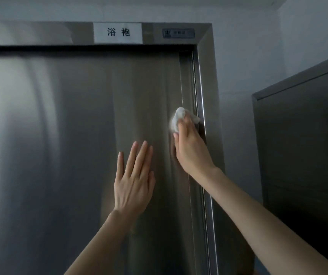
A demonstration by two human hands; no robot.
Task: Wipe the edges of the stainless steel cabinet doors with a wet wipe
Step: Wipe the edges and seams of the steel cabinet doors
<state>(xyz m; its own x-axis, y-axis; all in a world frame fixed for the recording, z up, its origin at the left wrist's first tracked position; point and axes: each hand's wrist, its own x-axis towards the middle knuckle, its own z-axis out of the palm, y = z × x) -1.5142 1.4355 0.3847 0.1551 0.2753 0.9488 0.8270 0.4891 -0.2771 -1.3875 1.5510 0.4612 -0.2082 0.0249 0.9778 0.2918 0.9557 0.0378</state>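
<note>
Right hand [190,149]: grip clamping crumpled wet wipe [177,118], half hiding it, pressing right edge of cabinet door [70,135]. Left hand [133,185]: grip apart, lying flat on door.

Only one thing's readable here: the white rectangular paper label [118,33] stuck on the top frame of the brushed stainless steel cabinet [40,33] says 浴袍. The small blue-grey metal nameplate [178,33] just beside it is too blurry to read.
</note>
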